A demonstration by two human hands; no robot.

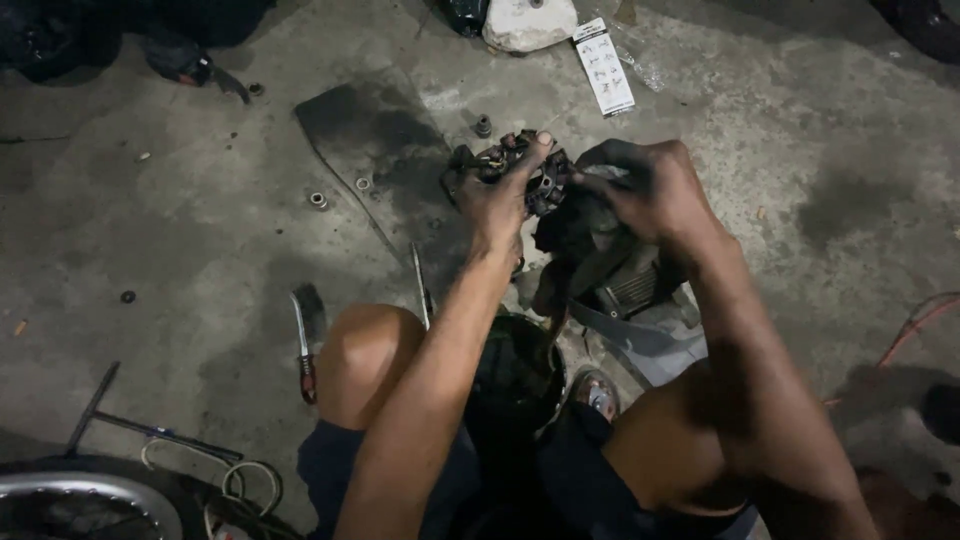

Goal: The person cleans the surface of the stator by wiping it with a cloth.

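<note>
Down between the knees, a dark round bowl (pixel 515 375) sits on the concrete floor (pixel 200 230), its contents too dark to make out. Above it, the left hand (pixel 505 195) grips a greasy metal part (pixel 515 170) by its edge, while the right hand (pixel 650 195) is closed around a dirty rag (pixel 585 235) pressed against that part. Fingers hide much of the part, and a wheel rim (pixel 90 500) is cut off at the lower left corner.

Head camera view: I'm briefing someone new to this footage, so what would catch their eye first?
At centre, the left hand grips a dark, greasy metal engine part, while the right hand presses a dark crumpled rag against it. On the stained concrete floor to the left lies a red-handled brush; a shiny spoked wheel rim fills the bottom-left corner.
</note>
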